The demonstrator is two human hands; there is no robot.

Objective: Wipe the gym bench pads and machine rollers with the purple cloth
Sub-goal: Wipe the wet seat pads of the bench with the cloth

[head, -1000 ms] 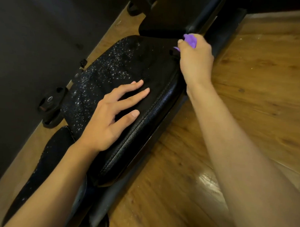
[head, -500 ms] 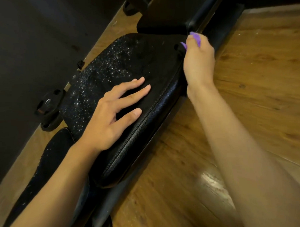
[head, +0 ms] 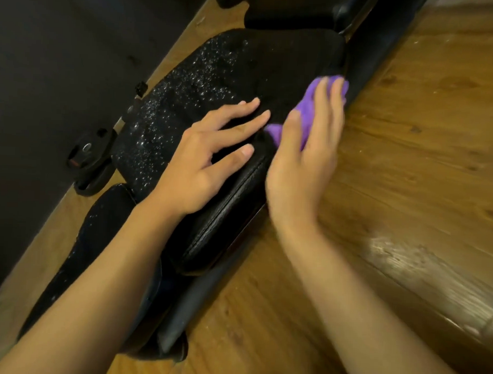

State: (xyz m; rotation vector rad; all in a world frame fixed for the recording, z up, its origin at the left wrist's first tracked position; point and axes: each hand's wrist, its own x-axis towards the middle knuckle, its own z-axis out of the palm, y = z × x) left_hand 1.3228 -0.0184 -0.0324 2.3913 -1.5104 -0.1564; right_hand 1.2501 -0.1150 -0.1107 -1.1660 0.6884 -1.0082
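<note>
The pad (head: 215, 74) is running long from near-left to far-right, with droplets speckling its left side. The left hand (head: 210, 160) is lying flat on it, fingers spread. The right hand (head: 304, 166) is pressing the cloth (head: 308, 116) against the pad's right edge, fingers straight and together, thumb apart. The cloth is stretching along the same diagonal. A second ago this hand was up at the far corner; now it's sitting just beside the left.

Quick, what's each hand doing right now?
Left hand: open, flat on the bench pad.
Right hand: open, straight fingers pressing the purple cloth against the pad's edge.
</note>
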